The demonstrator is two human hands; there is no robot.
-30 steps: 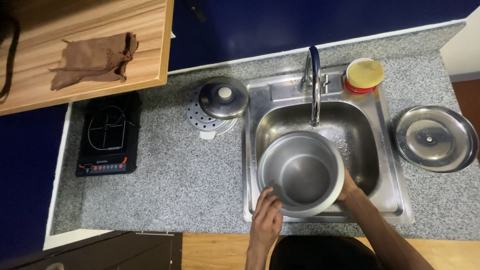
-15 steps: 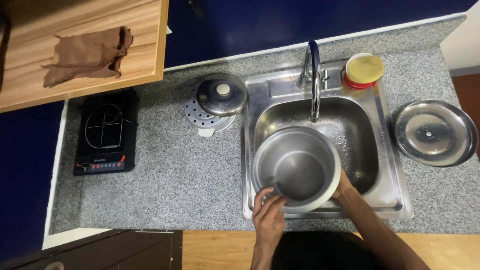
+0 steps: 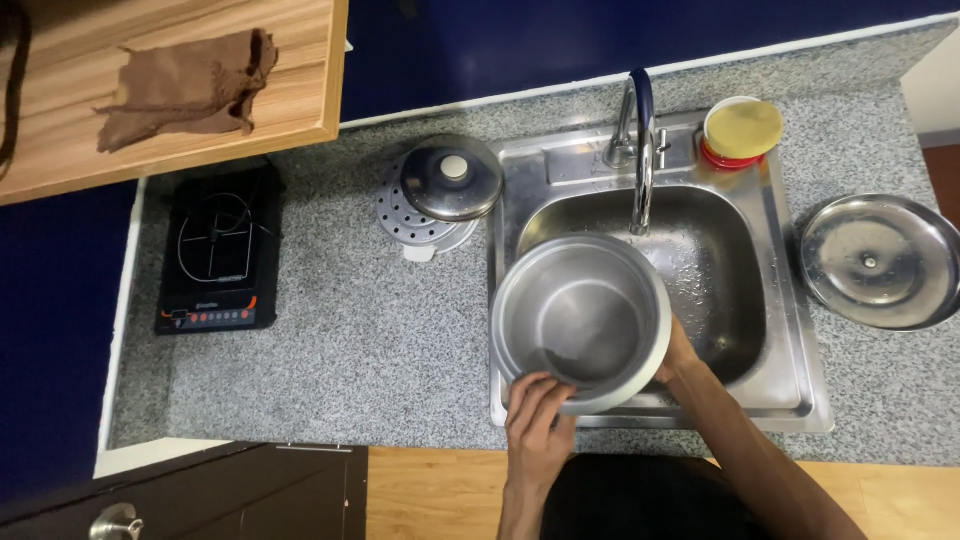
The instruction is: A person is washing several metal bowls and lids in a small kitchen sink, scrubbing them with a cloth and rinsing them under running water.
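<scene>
A round steel pot (image 3: 582, 322) is being held over the left half of the sink (image 3: 790, 330), a little below the middle of the frame. It is being gripped from two sides: the left hand (image 3: 537, 418) is closed over the near rim, fingers curled onto the lip, while the right hand (image 3: 677, 352) is being pressed against the pot's right wall, mostly hidden behind it, so the exact grip there cannot be told beyond its bearing on the pot. With a hand on each side the pot is probably being kept steady and level; a two-sided hold suits a wide, smooth vessel that would tip from one edge. A little water or a dark sheen is showing in the pot's bottom.

The pot is being kept just below the curved tap (image 3: 640, 150), whose spout is ending above the basin near the pot's far rim, so any flow or spill is likely being caught by the sink rather than by the speckled grey bench (image 3: 330, 340).

Other things are lying apart from the work: a small lid with a white knob (image 3: 452, 178) resting on a perforated plate left of the sink, a large steel lid (image 3: 880, 262) at the right of the frame, a red tub with a yellow pad (image 3: 742, 132) on the sink's upper right corner, a black induction hob (image 3: 213, 262) at the left, and a brown cloth (image 3: 185, 85) on the wooden shelf in the upper left.
</scene>
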